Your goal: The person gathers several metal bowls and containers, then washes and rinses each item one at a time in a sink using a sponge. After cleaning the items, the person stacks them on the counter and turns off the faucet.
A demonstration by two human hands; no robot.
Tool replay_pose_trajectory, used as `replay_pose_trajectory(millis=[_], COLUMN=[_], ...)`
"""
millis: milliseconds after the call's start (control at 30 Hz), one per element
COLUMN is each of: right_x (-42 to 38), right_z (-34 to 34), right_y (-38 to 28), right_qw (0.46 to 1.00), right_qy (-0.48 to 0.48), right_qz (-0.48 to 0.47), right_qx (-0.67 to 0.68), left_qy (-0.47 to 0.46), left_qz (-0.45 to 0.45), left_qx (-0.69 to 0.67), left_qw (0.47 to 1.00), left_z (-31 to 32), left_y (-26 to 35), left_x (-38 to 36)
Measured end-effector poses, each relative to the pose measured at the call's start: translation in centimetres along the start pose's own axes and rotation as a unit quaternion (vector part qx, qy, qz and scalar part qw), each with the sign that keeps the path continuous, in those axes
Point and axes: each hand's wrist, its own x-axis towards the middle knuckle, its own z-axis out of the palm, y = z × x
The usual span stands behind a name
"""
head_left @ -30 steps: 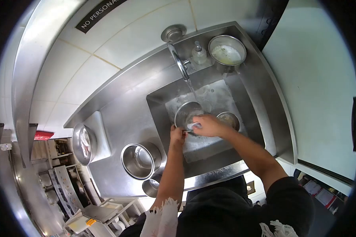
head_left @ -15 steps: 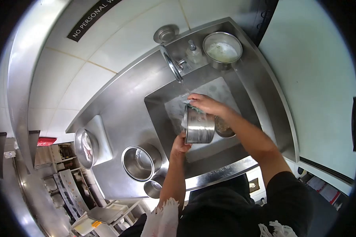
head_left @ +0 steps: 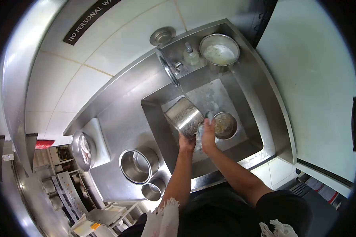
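Observation:
A shiny steel pot (head_left: 184,116) is tilted over the sink basin (head_left: 178,158), under the water stream from the faucet (head_left: 168,67). My left hand (head_left: 187,143) grips the pot from below at its near edge. My right hand (head_left: 208,136) is closed at the pot's right side, around a pale, foamy scrubber (head_left: 201,130) that is mostly hidden by the fingers. Just right of this hand, a round steel bowl (head_left: 234,132) with yellowish residue and water sits on the sink floor.
A steel pot with foamy liquid (head_left: 220,53) stands at the back right corner beside a soap bottle (head_left: 191,55). On the left counter are a large pot (head_left: 124,170), a small pot (head_left: 151,191), and a bowl (head_left: 83,152) on a white board (head_left: 101,138).
The pot has swung up and left under the faucet and turned its side. My right hand has come down from its top to its right side, uncovering the bowl.

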Motion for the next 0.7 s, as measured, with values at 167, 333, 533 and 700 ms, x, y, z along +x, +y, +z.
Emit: replay_pose_trajectory(millis=[167, 333, 533, 700], right_x=[4.4, 11.6, 8.6, 9.6], right_z=[1.8, 3.8, -5.5, -10.9], right_y=[-7.1, -3.4, 0.9, -0.3], right_qw=[0.869, 0.922, 0.904, 0.921], right_qy=[-0.34, -0.328, -0.288, -0.169], right_qz=[-0.224, 0.039, 0.307, 0.167], right_qx=[-0.283, -0.202, -0.08, -0.308], left_qy=[0.001, -0.065, 0.042, 0.057], left_qz=[-0.144, -0.098, 0.011, 0.209], left_qx=[-0.342, -0.392, -0.146, 0.262], left_qw=[0.929, 0.913, 0.988, 0.941], left_z=[-1.6, -1.7, -1.0, 1.4], left_y=[0.7, 0.7, 5.2, 10.0], left_x=[0.0, 0.1, 4.5, 9.4])
